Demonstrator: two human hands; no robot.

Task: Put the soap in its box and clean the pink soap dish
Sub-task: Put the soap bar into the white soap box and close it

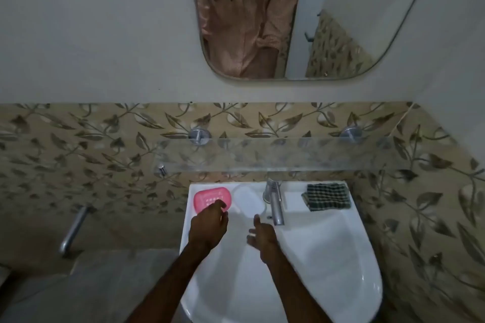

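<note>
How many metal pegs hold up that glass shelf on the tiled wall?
2 show at the back: one peg above the pink soap dish, one above the checked cloth. A smaller metal fitting sits under the shelf's left end.

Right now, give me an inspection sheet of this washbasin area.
Surface: white washbasin, bowl looks bare; wetness cannot be told.
Job's things: pink soap dish on the back left rim, slotted base showing, no soap seen in it; white soap box beside it, left of the tap.
Clutter: dark checked cloth on the back right rim.
Hands: left hand reaches the dish's front edge, contact unclear; right hand open over the bowl, holding nothing.
Cables: nothing seen.
Surroundings: glass shelf above the tap, mirror, leaf-patterned tiles.
</note>
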